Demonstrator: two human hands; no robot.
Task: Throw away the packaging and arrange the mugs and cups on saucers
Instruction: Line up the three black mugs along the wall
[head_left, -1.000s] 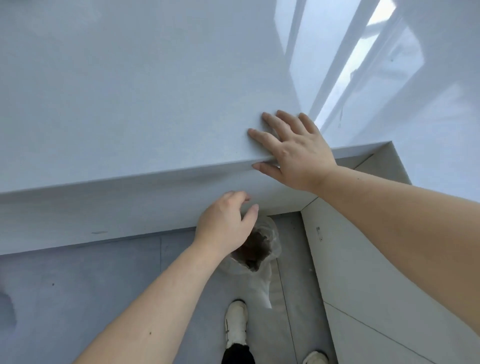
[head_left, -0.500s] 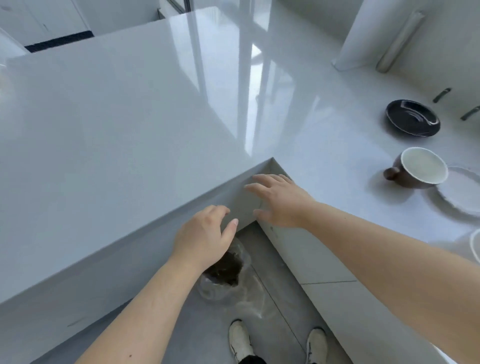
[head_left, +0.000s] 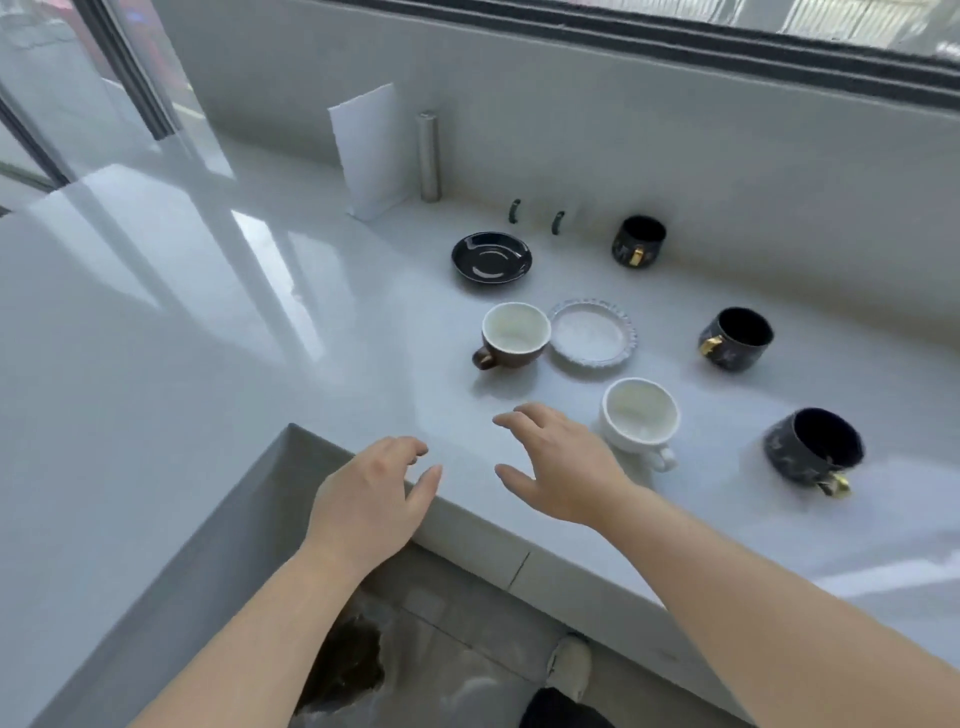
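Observation:
On the white counter (head_left: 208, 338) stand a brown cup with a white inside (head_left: 511, 336), a white cup (head_left: 640, 415), and three black mugs with gold handles (head_left: 638, 241) (head_left: 735, 339) (head_left: 813, 453). A black saucer (head_left: 491, 256) lies at the back, and a clear glass saucer (head_left: 592, 332) lies beside the brown cup. My left hand (head_left: 371, 499) hovers empty over the counter's front edge. My right hand (head_left: 561, 462) is spread, empty, just left of the white cup. No cup stands on a saucer.
A bin bag with dark contents (head_left: 345, 670) sits on the floor below the counter corner, beside my shoe (head_left: 569, 662). A white card (head_left: 371, 150) and a metal cylinder (head_left: 428, 156) stand against the back wall, with two small dark hooks (head_left: 535, 218) nearby.
The view has swung up and to the right from the bin to the cups. Both hands have left the counter corner and moved over the counter, toward the cups.

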